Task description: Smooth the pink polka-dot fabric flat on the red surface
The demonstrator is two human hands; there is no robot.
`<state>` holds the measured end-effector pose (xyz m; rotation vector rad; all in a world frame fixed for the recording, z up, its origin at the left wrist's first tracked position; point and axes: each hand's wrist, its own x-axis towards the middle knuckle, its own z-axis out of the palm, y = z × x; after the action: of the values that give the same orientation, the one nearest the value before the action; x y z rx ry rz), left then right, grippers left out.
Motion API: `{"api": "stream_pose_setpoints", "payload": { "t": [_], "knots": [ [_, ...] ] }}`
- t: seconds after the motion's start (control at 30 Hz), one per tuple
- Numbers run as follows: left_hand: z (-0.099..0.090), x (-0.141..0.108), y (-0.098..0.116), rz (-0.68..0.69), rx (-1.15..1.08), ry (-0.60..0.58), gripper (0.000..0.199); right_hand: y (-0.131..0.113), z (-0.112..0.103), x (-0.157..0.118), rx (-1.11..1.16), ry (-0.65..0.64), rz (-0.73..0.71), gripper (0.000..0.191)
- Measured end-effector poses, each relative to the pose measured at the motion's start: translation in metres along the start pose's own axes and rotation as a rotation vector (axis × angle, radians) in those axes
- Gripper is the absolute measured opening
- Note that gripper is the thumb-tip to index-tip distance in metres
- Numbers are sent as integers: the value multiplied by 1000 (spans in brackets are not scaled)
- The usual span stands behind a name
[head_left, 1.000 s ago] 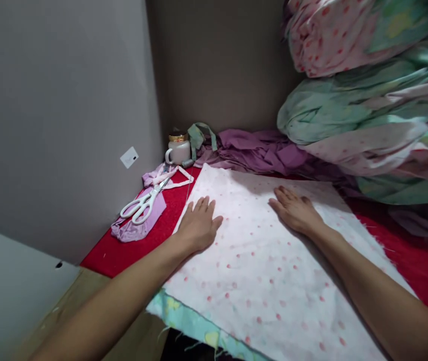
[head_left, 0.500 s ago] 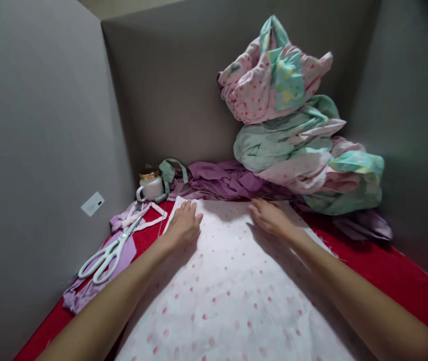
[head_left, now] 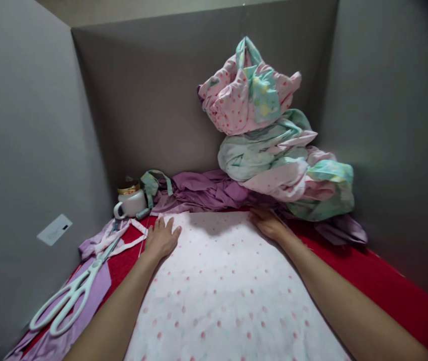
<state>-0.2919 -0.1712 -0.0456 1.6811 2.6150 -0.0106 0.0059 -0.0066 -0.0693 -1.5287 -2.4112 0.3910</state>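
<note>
A white cloth with pink dots (head_left: pixel 229 291) lies spread flat on a red surface (head_left: pixel 379 286). My left hand (head_left: pixel 161 238) rests palm down on the cloth's far left corner, fingers spread. My right hand (head_left: pixel 270 224) lies flat near the far right corner, fingers reaching the edge under the fabric pile. Neither hand holds anything.
White scissors (head_left: pixel 68 296) lie on purple scraps (head_left: pixel 93 286) at the left. A white mug with a gold lid (head_left: pixel 129 200) stands in the back corner. Purple fabric (head_left: pixel 202 190) and a tall pile of pink and green fabric (head_left: pixel 270 145) sit at the back. Grey walls enclose three sides.
Both hands have slid away from me along the cloth to its far edge. The view has tilted up, showing more of the pile and walls.
</note>
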Motion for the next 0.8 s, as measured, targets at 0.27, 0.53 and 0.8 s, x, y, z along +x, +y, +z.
{"api": "stream_pose_setpoints", "payload": {
  "t": [0.27, 0.53, 0.8],
  "knots": [
    [5, 5, -2, 6, -10, 16, 61, 43, -41, -54, 8, 285, 363, 40],
    [1, 4, 2, -12, 17, -3, 60, 49, -48, -75, -86, 175, 539, 39],
    [1, 6, 2, -3, 28, 7, 59, 38, -52, -74, -174, 84, 526, 43]
  ]
}}
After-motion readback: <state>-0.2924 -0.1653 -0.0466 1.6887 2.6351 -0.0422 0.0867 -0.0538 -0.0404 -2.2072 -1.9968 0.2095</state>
